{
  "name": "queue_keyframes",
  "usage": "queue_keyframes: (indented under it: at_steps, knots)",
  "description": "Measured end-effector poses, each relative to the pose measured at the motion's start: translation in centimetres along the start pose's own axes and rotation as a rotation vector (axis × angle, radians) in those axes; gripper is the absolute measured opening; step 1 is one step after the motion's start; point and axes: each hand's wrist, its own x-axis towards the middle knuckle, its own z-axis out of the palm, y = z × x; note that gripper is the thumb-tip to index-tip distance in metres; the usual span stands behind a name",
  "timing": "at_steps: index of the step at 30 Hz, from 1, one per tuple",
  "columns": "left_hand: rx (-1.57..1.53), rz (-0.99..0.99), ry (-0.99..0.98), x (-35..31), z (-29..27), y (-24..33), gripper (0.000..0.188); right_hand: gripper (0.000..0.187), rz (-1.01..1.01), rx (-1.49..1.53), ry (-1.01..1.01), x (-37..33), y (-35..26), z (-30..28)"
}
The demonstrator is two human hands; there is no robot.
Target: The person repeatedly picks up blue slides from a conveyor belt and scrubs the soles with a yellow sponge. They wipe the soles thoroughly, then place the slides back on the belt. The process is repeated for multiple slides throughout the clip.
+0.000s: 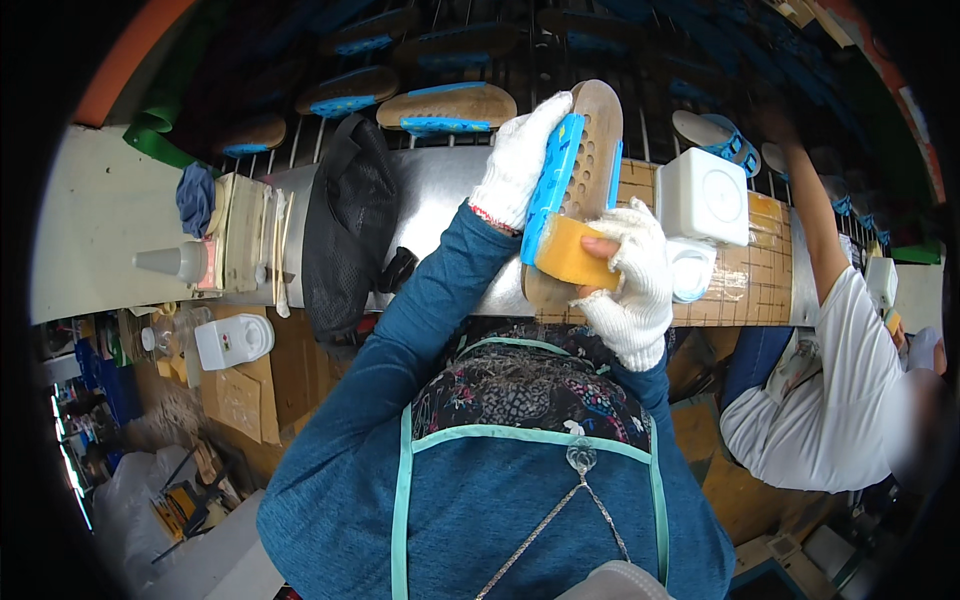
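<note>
My left hand (527, 150), in a white knit glove, grips a sandal (598, 115) by its side and holds it tilted up above the bench. The sandal has a long brown face dotted with holes and bright blue patterned bands along its edges. In my right hand (637, 280), gloved in white with bare fingertips showing, is a yellow sponge (573, 252). The fingers pinch the sponge, which lies against the lower part of the sandal by the blue band. The underside of the sandal is hidden.
Similar brown and blue sandals (450, 105) lie on a metal rod rack beyond the bench. A white plastic container (702, 195) and a round white pot (690, 268) stand at right. A black mesh bag (350, 225) lies left. A co-worker's arm (815, 215) reaches toward the rack at right.
</note>
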Motion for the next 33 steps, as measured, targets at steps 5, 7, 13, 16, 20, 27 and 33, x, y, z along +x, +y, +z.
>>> queue_keyframes:
  at_steps: [5, 7, 13, 16, 20, 27, 33]
  knots:
    - [0.096, 0.019, 0.002, 1.4, 0.1, 0.6, 0.05, 0.05, 0.0, -0.005, -0.004, 0.1, 0.1, 0.1]
    - [0.097, 0.022, 0.008, 1.5, 0.1, 0.6, 0.05, 0.05, -0.009, -0.012, -0.018, 0.1, 0.0, 0.1]
    - [0.071, -0.001, 0.014, 2.0, 0.1, 0.6, 0.05, 0.049, -0.008, -0.028, -0.091, 0.1, -1.1, -0.1]
    - [0.045, 0.01, 0.008, 2.1, 0.0, 0.9, 0.049, 0.045, -0.055, 0.023, -0.193, 0.2, -1.6, -0.7]
    - [0.014, -0.007, 0.027, 1.8, 0.2, 1.0, 0.042, 0.039, -0.106, 0.136, -0.1, 1.2, -1.1, -1.3]
    - [-0.063, 0.244, 0.24, 1.9, -1.4, 0.6, 0.038, 0.05, 0.016, -0.182, 0.153, 1.6, 0.4, 0.1]
    - [-0.255, 0.417, 0.39, 1.3, -4.7, 2.8, 0.046, 0.051, 0.05, -0.119, 0.128, 0.3, -1.2, 3.2]
